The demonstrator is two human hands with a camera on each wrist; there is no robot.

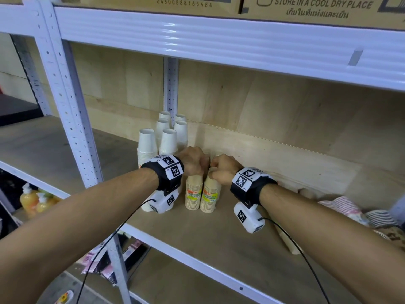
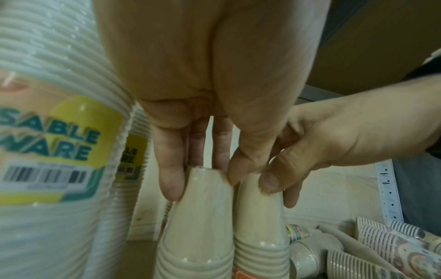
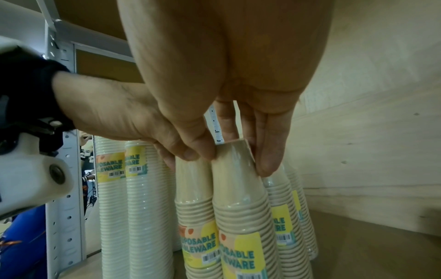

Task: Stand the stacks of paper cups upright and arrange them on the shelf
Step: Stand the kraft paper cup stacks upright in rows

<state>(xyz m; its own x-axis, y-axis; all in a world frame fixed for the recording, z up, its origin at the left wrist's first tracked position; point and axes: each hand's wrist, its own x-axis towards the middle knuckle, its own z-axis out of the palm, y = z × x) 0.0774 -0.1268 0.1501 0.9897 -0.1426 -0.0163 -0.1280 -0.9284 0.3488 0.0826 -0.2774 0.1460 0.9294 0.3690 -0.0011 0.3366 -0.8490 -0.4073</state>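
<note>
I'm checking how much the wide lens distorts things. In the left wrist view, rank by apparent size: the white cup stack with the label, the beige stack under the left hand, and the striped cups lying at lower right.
1. White cup stack, though it's nearest the camera.
2. Beige stack.
3. Striped cups.

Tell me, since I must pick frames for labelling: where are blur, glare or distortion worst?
Head view: sharp in the middle, glare on the white shelf beam, its lines bowed by the wide lens. Left wrist view: the near white cup stack is blurred. Right wrist view: the beige stack label reads clearly; the palm looms oversized.
</note>
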